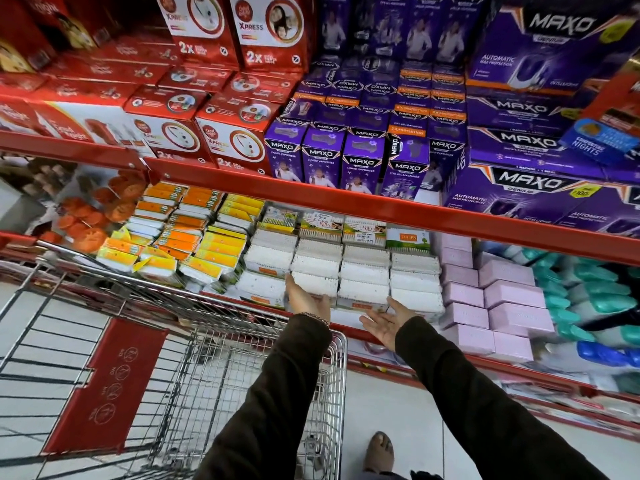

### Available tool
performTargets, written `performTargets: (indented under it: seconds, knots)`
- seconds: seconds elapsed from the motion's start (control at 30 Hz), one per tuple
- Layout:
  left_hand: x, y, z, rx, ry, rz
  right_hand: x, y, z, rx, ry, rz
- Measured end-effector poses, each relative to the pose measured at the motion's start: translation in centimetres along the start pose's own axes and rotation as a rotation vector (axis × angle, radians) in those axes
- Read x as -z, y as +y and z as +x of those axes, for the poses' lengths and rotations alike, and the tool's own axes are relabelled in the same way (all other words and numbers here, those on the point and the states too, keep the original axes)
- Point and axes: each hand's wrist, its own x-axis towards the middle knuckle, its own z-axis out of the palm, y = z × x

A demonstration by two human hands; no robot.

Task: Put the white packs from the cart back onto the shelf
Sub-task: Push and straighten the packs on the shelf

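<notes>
White packs point(363, 271) of cotton buds stand stacked in several rows on the lower shelf point(346, 323). My left hand point(306, 299) is open, its fingers resting against the front of one white pack point(315, 284) in the second column. My right hand point(389, 322) is open, palm up, just in front of the bottom white packs and touching none. The wire cart point(242, 358) stands below my left arm. I see no white packs in the part of its basket that shows.
Orange and yellow packs point(194, 237) lie left of the white ones, pink boxes point(498, 299) right. A red shelf rail point(381, 206) overhangs the stack, carrying purple boxes point(346, 161) and red boxes point(194, 133). A foot point(379, 452) stands on the tiled floor beside the cart.
</notes>
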Motion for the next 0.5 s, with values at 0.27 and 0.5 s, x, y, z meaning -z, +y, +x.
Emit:
performTargets:
  seconds: [0.27,0.5]
  knots:
    - [3.3,2.3,-0.8,0.13,0.043,0.004,-0.7,1.9,0.4,-0.038,-0.074,0.121]
    - [6.6,6.1,0.9,0.065,0.076,0.006,-5.3,5.6,0.3,-0.112,-0.192,0.317]
